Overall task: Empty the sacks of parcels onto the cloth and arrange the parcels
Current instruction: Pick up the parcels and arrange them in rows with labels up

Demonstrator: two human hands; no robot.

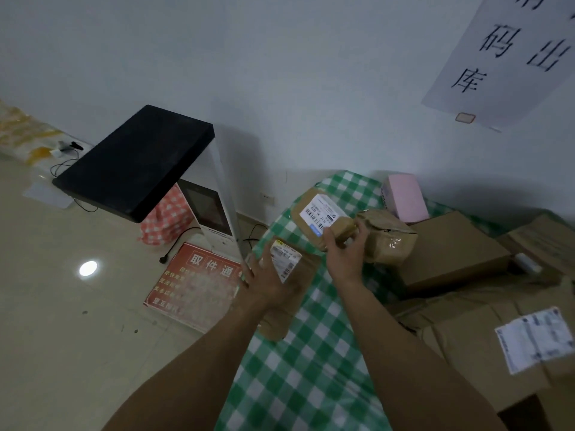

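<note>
A green-and-white checked cloth [311,368] covers the floor. My right hand [343,253] grips a small brown box [342,228] above the cloth. Beside it lies a crumpled brown paper parcel [389,241]. A flat brown mailer with a white label [314,213] lies behind the hand. My left hand [267,283] rests with spread fingers on a brown mailer [295,272] that bears a white label, at the cloth's left edge. A pink box [404,197] stands at the cloth's far end.
Several cardboard boxes [457,247] crowd the cloth's right side, one with a white label [535,340]. Left of the cloth stand a white kiosk with a black top [137,160], a red sign [193,284], cables and a red checked bag [168,216]. Behind is a white wall.
</note>
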